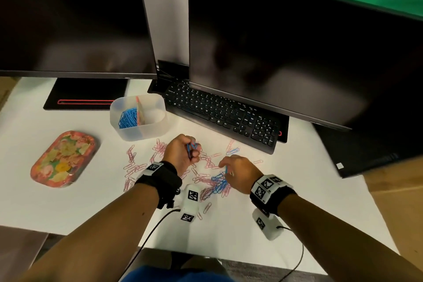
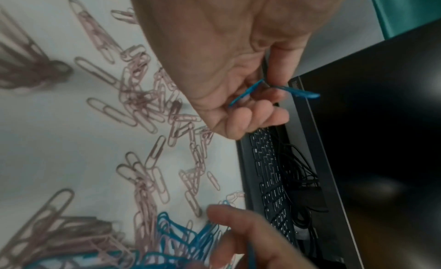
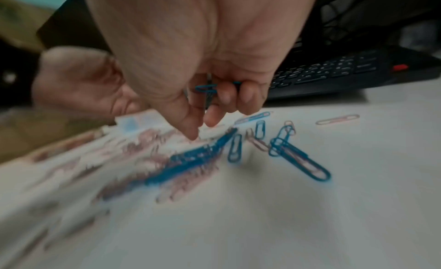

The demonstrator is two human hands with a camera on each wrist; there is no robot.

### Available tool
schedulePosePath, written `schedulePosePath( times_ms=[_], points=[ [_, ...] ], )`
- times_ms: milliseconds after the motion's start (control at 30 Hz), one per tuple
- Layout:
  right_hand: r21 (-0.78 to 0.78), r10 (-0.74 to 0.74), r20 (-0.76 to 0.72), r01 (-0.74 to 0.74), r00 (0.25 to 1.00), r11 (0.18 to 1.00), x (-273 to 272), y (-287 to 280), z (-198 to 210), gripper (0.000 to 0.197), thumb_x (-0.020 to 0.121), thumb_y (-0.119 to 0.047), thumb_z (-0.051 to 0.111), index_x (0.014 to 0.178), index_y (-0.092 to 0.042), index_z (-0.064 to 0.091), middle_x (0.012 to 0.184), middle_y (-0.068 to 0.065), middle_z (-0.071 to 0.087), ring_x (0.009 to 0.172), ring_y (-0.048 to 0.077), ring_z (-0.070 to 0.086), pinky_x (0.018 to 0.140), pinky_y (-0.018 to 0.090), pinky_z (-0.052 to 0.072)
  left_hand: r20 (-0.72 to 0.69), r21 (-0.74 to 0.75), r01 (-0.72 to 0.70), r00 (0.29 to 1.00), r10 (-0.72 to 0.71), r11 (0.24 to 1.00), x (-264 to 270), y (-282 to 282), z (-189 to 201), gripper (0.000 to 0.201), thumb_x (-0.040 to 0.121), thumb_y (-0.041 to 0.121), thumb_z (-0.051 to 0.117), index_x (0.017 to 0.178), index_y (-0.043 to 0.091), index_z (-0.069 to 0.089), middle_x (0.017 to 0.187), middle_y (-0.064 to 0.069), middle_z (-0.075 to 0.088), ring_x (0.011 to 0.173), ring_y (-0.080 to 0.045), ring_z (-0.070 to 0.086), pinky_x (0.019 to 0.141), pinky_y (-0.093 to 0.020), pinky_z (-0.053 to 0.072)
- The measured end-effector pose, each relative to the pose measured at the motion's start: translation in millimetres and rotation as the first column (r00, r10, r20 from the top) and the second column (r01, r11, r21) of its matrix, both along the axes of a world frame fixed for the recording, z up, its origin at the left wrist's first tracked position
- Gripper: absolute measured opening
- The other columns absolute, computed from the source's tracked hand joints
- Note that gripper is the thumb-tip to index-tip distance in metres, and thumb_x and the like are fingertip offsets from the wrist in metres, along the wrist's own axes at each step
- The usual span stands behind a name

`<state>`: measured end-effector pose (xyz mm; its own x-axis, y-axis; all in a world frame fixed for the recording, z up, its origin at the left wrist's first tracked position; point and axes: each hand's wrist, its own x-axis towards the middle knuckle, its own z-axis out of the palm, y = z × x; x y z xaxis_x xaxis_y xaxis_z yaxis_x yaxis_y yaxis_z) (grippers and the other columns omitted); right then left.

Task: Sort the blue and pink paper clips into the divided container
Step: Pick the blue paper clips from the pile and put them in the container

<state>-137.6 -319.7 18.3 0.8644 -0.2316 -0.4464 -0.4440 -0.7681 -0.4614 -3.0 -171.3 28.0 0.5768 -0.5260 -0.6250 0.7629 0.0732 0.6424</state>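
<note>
Pink paper clips (image 1: 135,167) lie scattered over the white desk, with a knot of blue paper clips (image 1: 218,182) among them near the front. My left hand (image 1: 183,151) hovers above the pile with its fingers curled round a few blue clips (image 2: 248,91). My right hand (image 1: 233,171) is down at the blue knot, also holding blue clips (image 3: 206,88) in its curled fingers, thumb and forefinger pointing at the pile. The translucent divided container (image 1: 158,130) stands behind, its left half holding blue clips (image 1: 128,118); I see no clips in its right half.
A floral tin tray (image 1: 63,159) lies at the left. A black keyboard (image 1: 224,112) sits under the right monitor (image 1: 297,52), just behind the clips. A second monitor (image 1: 68,18) stands at the left on its base.
</note>
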Motion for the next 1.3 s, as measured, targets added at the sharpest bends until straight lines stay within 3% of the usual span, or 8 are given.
schedulePosePath(
  times_ms=[133,333,433,533,867,967,1100,1300],
  points=[
    [-0.083,0.147,-0.095,-0.155,0.984,0.984,-2.3,6.1,-7.8,0.042,0.090,-0.022,0.056,0.131,-0.023,0.052,0.125,0.005,0.050,0.114,0.026,0.055,0.096,0.036,0.047,-0.043,-0.036,-0.003,0.999,0.001,0.999,-5.3,1.1,0.3,0.018,0.078,0.014,0.032,0.066,0.013,0.046,0.062,-0.005,0.045,0.050,-0.017,0.038,0.048,-0.023,0.033],
    [-0.127,0.141,-0.083,-0.150,0.987,0.980,4.7,6.9,-12.6,0.017,0.091,-0.022,0.056,0.105,-0.018,0.064,0.110,0.003,0.053,0.100,0.025,0.058,0.083,0.032,0.049,0.102,0.159,0.207,0.969,-0.224,0.965,-11.8,1.9,-6.5,0.011,0.081,0.017,0.049,0.070,0.015,0.051,0.061,0.000,0.041,0.046,-0.012,0.026,0.045,-0.023,0.022],
    [-0.083,0.066,-0.054,-0.070,0.996,0.994,4.0,4.2,-13.5,0.013,0.089,-0.022,0.058,0.098,-0.018,0.066,0.107,0.004,0.056,0.097,0.023,0.058,0.082,0.032,0.049,0.335,0.442,0.314,0.811,-0.479,0.840,-17.5,2.3,-11.9,0.008,0.084,0.013,0.058,0.077,0.013,0.062,0.066,0.002,0.049,0.050,-0.012,0.040,0.049,-0.021,0.030],
    [-0.005,-0.031,0.030,0.031,0.999,1.000,0.5,-0.7,-12.1,0.015,0.087,-0.021,0.061,0.096,-0.015,0.071,0.093,-0.001,0.058,0.091,0.021,0.060,0.076,0.028,0.047,0.459,0.635,0.303,0.592,-0.663,0.710,-23.4,3.2,-22.1,0.004,0.084,0.017,0.065,0.083,0.019,0.068,0.089,0.006,0.067,0.083,-0.012,0.060,0.073,-0.021,0.042],
    [0.363,-0.338,0.090,0.285,0.937,0.887,-2.2,-17.9,1.8,0.009,0.085,-0.017,0.068,0.089,-0.011,0.074,0.085,0.003,0.071,0.071,0.002,0.060,0.070,0.017,0.047,0.532,0.630,0.324,0.482,-0.696,0.706,-31.4,-11.4,-22.9,0.010,0.087,0.020,0.066,0.089,0.022,0.075,0.100,0.005,0.072,0.095,-0.011,0.063,0.081,-0.016,0.041],
    [0.568,-0.487,0.015,0.394,0.873,0.723,0.4,-16.6,7.6,0.011,0.087,-0.004,0.061,0.085,-0.011,0.068,0.072,0.001,0.061,0.048,0.003,0.044,0.047,0.014,0.034,0.535,0.657,0.301,0.460,-0.709,0.691,-29.3,-10.9,-23.8,0.012,0.086,0.015,0.064,0.087,0.023,0.074,0.097,0.005,0.071,0.092,-0.011,0.063,0.081,-0.018,0.044],
    [0.774,-0.678,-0.170,0.523,0.715,0.356,-1.4,-15.8,9.1,0.020,0.087,0.006,0.050,0.077,-0.008,0.061,0.061,0.005,0.047,0.050,0.015,0.034,0.046,0.021,0.022,0.494,0.780,0.304,0.238,-0.836,0.547,-32.7,-12.1,-24.8,0.016,0.081,0.012,0.061,0.090,0.022,0.071,0.087,0.003,0.068,0.083,-0.015,0.064,0.076,-0.021,0.049],
    [0.800,-0.694,-0.206,0.527,0.690,0.286,-8.0,-16.9,8.0,0.016,0.089,-0.003,0.056,0.075,-0.006,0.063,0.066,0.006,0.052,0.053,0.015,0.037,0.049,0.025,0.022,0.420,0.895,0.189,-0.057,-0.906,0.404,-52.6,-19.4,-33.2,0.014,0.081,0.033,0.065,0.092,0.025,0.067,0.101,0.002,0.062,0.092,-0.019,0.061,0.075,-0.026,0.045]
  ],
)
